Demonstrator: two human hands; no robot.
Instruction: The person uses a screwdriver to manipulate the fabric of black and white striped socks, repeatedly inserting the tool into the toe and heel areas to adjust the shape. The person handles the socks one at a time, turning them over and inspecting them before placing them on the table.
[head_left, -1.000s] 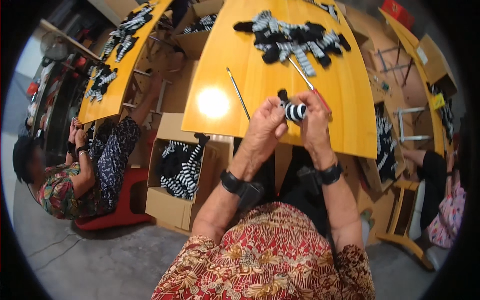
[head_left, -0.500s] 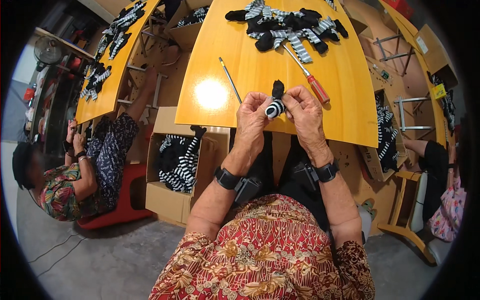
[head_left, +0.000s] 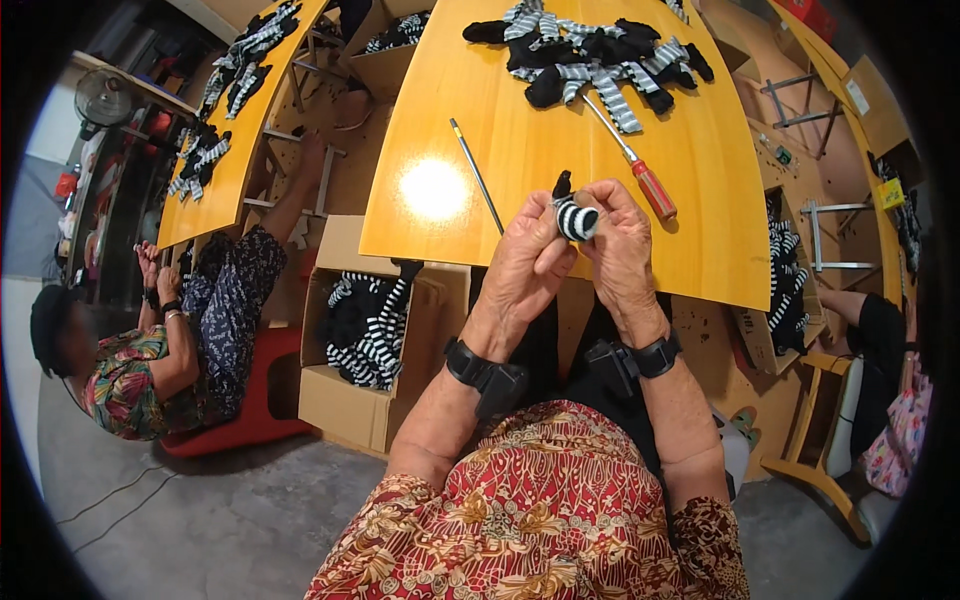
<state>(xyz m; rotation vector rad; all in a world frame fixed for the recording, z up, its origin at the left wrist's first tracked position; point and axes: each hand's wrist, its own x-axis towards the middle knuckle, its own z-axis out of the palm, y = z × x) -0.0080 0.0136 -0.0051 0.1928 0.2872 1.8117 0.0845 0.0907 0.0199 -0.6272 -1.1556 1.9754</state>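
Near the front edge of the wooden table, a small black-and-white striped sock [head_left: 577,219] is bunched into a roll, its black end poking out at the top. My left hand [head_left: 528,245] pinches its left side. On the opposite side, the fingers of my right hand [head_left: 618,228] are closed on its rim. Part of the sock is hidden behind my fingers. Just beyond my right hand lies a screwdriver [head_left: 653,188] with a red handle. A thin dark rod [head_left: 474,172] rests on the table, left of my hands.
A pile of black and grey-striped socks [head_left: 590,60] lies on the table's far part. Cardboard boxes of striped socks stand left [head_left: 342,408] and right [head_left: 762,345] below the table [head_left: 400,230]. One person [head_left: 150,370] sits at the left, another [head_left: 895,420] at the right.
The sock's striped roll has turned to the right and shows more stripes, while less of its black end sticks out. Both hands keep hold of it. The whole view has shifted slightly.
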